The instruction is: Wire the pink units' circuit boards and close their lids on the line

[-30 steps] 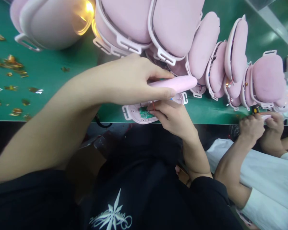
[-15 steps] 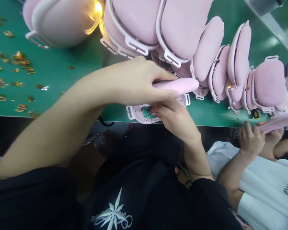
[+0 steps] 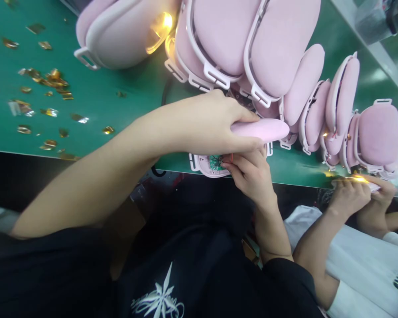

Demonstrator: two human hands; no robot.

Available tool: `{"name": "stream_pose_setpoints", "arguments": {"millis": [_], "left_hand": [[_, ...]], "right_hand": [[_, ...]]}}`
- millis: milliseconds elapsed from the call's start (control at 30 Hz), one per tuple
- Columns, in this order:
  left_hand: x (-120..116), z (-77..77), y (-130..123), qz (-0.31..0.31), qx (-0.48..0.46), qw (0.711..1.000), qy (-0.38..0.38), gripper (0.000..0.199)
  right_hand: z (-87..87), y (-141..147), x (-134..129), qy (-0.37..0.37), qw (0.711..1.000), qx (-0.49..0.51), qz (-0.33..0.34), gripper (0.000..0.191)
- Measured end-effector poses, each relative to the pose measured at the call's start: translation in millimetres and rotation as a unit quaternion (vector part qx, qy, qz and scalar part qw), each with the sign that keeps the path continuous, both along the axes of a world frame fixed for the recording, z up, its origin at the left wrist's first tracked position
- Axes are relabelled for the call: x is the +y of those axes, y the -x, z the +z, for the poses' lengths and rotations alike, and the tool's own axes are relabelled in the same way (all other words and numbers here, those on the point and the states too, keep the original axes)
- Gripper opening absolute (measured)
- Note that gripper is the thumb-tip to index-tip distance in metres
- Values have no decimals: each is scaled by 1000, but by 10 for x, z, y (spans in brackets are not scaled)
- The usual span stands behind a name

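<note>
My left hand (image 3: 215, 121) is closed on a pink padded cover (image 3: 268, 129), held tilted edge-on above a pink plastic shell (image 3: 203, 167) at the bench edge. Inside that shell shows a green circuit board (image 3: 215, 163) with thin dark wires. At the board, the fingertips of my right hand (image 3: 252, 174) are pinched together close to a thin red wire (image 3: 232, 157). What sits between those fingertips is too small to make out. Part of the shell is hidden behind my hands and the cover.
Several pink padded units (image 3: 222, 35) with slotted tabs line the back of the green bench (image 3: 119, 119). Gold foil scraps (image 3: 55, 79) lie at the left. A yellow light (image 3: 166, 22) glows among the units. At the right, a co-worker's hands (image 3: 351, 194) hold a glowing piece.
The whole view has shifted, so the bench things appear farther right and lower. My hands keep nearly the same pose over the shell. The co-worker's piece has tilted and now glows.
</note>
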State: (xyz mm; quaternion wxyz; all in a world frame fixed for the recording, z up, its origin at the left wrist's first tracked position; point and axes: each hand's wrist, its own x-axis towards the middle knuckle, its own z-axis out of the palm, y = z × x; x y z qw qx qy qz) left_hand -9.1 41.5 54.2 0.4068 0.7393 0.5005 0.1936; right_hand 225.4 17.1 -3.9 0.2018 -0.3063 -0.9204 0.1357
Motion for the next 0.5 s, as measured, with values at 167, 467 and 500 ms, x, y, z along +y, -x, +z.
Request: {"name": "stream_pose_setpoints", "arguments": {"millis": [167, 467, 500], "left_hand": [[-2, 23, 3, -11, 19, 1000, 0, 57], [-12, -1, 15, -6, -18, 1000, -6, 52], [-6, 5, 13, -8, -12, 1000, -6, 53]], "right_hand": [[19, 3, 17, -29, 999, -5, 18, 15], [145, 98, -50, -5, 1000, -21, 1, 16], [156, 110, -45, 9, 1000, -20, -4, 17]]}}
